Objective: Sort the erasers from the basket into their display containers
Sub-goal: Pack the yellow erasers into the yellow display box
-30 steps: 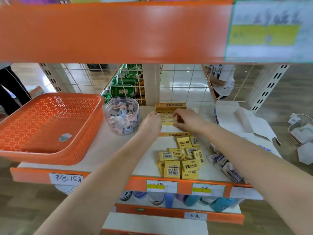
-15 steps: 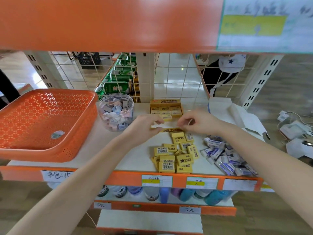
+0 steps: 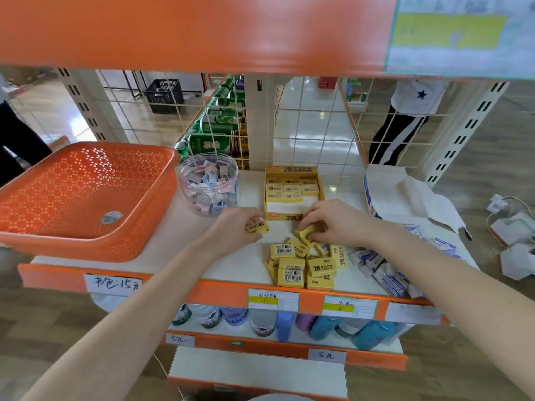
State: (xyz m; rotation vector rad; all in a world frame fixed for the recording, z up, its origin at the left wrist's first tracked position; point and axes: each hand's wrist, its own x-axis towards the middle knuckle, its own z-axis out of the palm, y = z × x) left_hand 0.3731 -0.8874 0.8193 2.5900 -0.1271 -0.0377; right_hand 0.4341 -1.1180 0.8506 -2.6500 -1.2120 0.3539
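Observation:
A yellow 2B display box (image 3: 292, 212) stands open on the shelf, its back rows filled with yellow erasers. In front of it lies a loose pile of yellow erasers (image 3: 304, 264). My left hand (image 3: 237, 227) grips one yellow eraser (image 3: 257, 227) just left of the box's front. At the top of the pile, my right hand (image 3: 333, 221) closes on another yellow eraser (image 3: 306, 232). An empty orange basket (image 3: 86, 195) sits at the left. White-and-blue erasers (image 3: 385, 273) lie at the right.
A clear jar (image 3: 208, 183) of small pastel erasers stands between the basket and the box. An opened white carton (image 3: 405, 195) lies at the back right. A wire grid closes the shelf's back, an orange shelf hangs overhead, and a person stands behind the grid.
Both hands have drawn back from the display box toward the loose pile. Each now holds a yellow eraser.

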